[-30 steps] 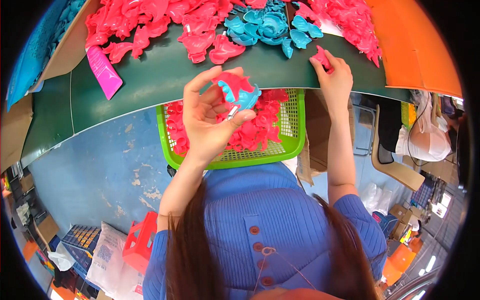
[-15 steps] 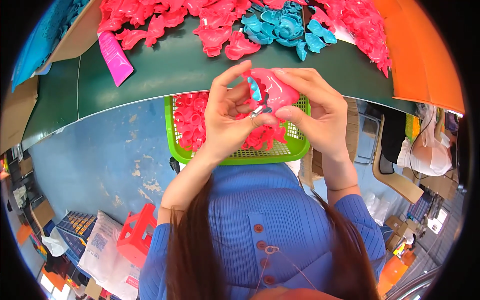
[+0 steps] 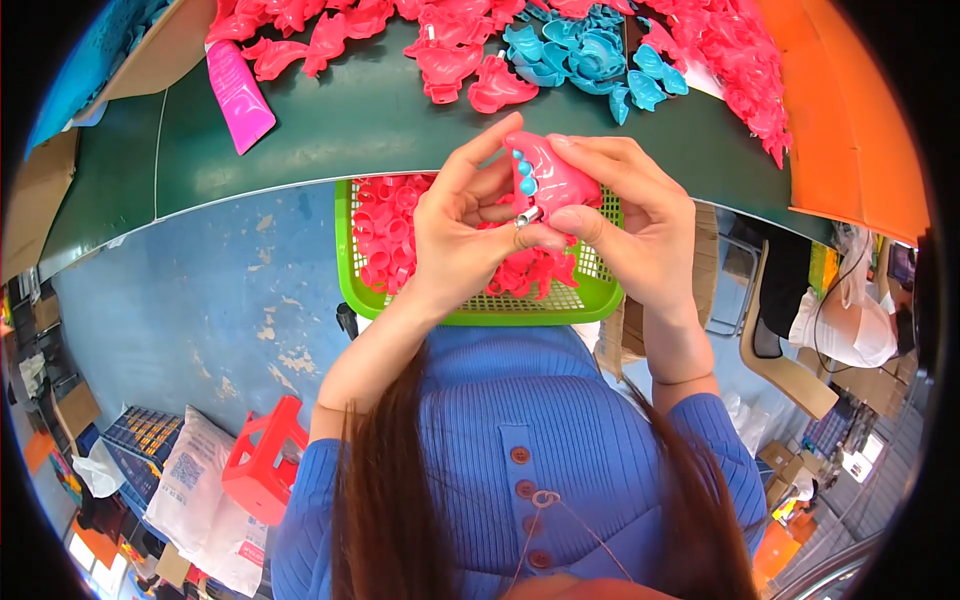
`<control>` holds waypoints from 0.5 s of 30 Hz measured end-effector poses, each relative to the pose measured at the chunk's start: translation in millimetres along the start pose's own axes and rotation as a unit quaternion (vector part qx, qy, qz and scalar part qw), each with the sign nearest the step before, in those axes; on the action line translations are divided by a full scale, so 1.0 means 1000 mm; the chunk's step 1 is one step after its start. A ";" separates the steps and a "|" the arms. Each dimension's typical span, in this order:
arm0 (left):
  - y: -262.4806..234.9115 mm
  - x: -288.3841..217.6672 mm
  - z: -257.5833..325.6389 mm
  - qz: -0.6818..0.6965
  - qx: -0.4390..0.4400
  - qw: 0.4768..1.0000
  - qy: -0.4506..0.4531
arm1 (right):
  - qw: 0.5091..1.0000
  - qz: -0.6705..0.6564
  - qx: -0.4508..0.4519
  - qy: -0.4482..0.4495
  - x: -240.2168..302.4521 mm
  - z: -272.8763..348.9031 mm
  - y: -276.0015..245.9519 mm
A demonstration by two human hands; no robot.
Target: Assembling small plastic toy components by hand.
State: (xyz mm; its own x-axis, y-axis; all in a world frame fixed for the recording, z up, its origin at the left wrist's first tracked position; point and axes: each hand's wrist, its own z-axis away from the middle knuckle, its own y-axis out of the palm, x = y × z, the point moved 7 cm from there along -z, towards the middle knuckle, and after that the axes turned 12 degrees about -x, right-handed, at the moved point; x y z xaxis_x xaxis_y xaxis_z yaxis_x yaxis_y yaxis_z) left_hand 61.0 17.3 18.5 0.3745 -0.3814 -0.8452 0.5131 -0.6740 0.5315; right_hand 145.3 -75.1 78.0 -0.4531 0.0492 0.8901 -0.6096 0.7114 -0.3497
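Note:
A glossy pink plastic shell (image 3: 568, 182) is held up between both hands, above the near edge of the table. Along its left side sits a blue scalloped piece (image 3: 527, 182), and a small silvery metal part (image 3: 529, 215) shows below that, by my left thumb tip. My left hand (image 3: 462, 225) is closed on the shell's left side, its fingers partly hidden behind it. From the right, my right hand (image 3: 648, 225) grips the shell with fingers on top and thumb at the lower front.
A green basket (image 3: 480, 318) of small pink plastic parts (image 3: 385, 235) is below my hands. Heaps of pink shells (image 3: 450, 60) and blue shells (image 3: 595, 55) cover the back of the green table (image 3: 330, 130). A magenta tube (image 3: 238, 98) lies at left; an orange panel (image 3: 845, 120) stands at right.
The blue piece has moved against the pink shell, closing the gap along its toothed edge. The metal part has tilted slightly. Both hands keep nearly the same hold.

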 end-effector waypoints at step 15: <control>-0.003 -0.006 0.002 -0.032 0.013 0.999 0.023 | 0.996 -0.064 -0.011 0.059 -0.001 0.004 0.007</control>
State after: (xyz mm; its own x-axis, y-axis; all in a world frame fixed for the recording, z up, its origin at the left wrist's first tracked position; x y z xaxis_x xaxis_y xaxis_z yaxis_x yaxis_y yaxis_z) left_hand 56.0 20.4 22.3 0.3775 -0.3084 -0.8732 0.5168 -0.7123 0.4750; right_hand 138.5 -73.1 73.4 -0.2925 0.0374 0.9555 -0.6421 0.7327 -0.2253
